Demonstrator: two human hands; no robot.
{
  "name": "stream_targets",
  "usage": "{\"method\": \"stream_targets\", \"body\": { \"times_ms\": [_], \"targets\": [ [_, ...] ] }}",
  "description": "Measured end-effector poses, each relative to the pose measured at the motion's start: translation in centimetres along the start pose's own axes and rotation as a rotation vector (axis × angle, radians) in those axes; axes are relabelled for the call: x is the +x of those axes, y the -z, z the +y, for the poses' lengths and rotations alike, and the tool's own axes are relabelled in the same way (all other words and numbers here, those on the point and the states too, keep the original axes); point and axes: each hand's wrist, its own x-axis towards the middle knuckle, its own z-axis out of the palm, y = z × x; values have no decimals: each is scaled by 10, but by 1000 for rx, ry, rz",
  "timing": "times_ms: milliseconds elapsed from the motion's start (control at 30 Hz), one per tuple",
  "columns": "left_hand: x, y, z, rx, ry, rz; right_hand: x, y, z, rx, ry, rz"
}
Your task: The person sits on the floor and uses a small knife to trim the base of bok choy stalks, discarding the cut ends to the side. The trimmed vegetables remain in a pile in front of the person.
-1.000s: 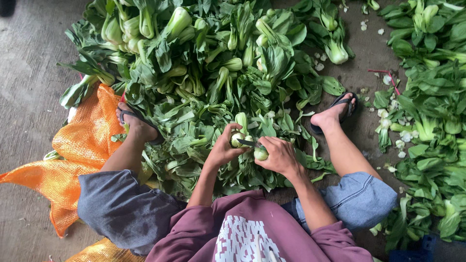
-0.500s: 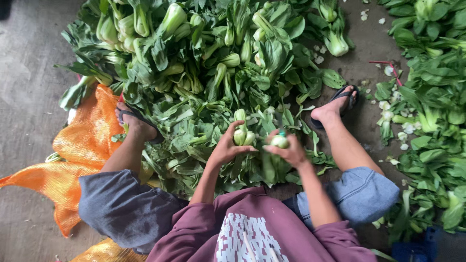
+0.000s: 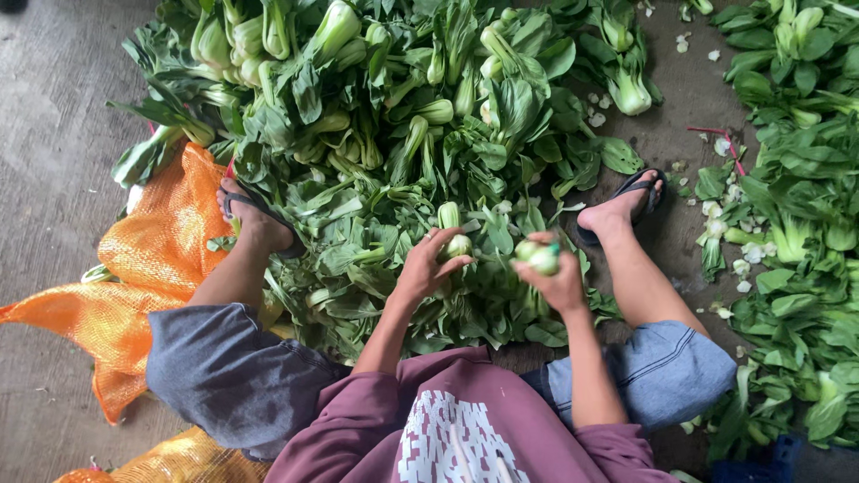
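head view looks straight down at me squatting on the concrete floor (image 3: 54, 134), feet in sandals, with a big pile of bok choy (image 3: 385, 116) spread between my knees. my left hand (image 3: 428, 266) is curled around a pale stalk (image 3: 455, 234) that stands up out of the pile, fingers wrapped on its bulb end, thumb side towards me. my right hand (image 3: 559, 282) is closed on a separate small head (image 3: 537, 256), lifted just clear of the leaves, its pale base pointing left towards the other hand. the two heads are near each other but not touching.

to do this step well, i judge that i should grip each head at the firm white base and not at the leaves, which bruise and tear easily. i want the right hand's head turned so i can see its cut end and any limp outer leaves before it goes anywhere. the left hand should draw its stalk upward along its own line, so the tangled leaves around it slide off instead of snapping.

a second pile (image 3: 796, 224) lies to my right, well apart from the main one, with white trimmings (image 3: 738, 259) scattered on the floor beside it. an orange mesh sack (image 3: 134, 259) lies flat under my left foot (image 3: 255, 224).
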Motion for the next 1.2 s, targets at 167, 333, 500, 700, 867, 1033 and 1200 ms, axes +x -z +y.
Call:
{"method": "stream_targets", "body": {
  "times_ms": [167, 333, 500, 700, 867, 1033, 1200],
  "targets": [
    [0, -14, -9, -33, -157, 23, -11, -38, -12, -602, 237, -59],
    [-6, -27, -29, 1, -215, -44, -14, -52, -23, -710, 256, -83],
    [-6, -37, -36, 60, -300, -65, -14, -49, -19, -717, 284, -155],
    [-7, -39, -38, 73, -288, -71, -11, -47, 6, -698, 332, -114],
    [-13, -44, -24, -4, -233, -44, -6, -40, 27, -707, 133, -77],
    [-9, -35, -39, 5, 35, -75, 3, 1, 56, -645, -203, 52],
    [-5, -81, -72, -316, 136, -168, 2, -25, 96, 185, -163, 27]
  ]
}}
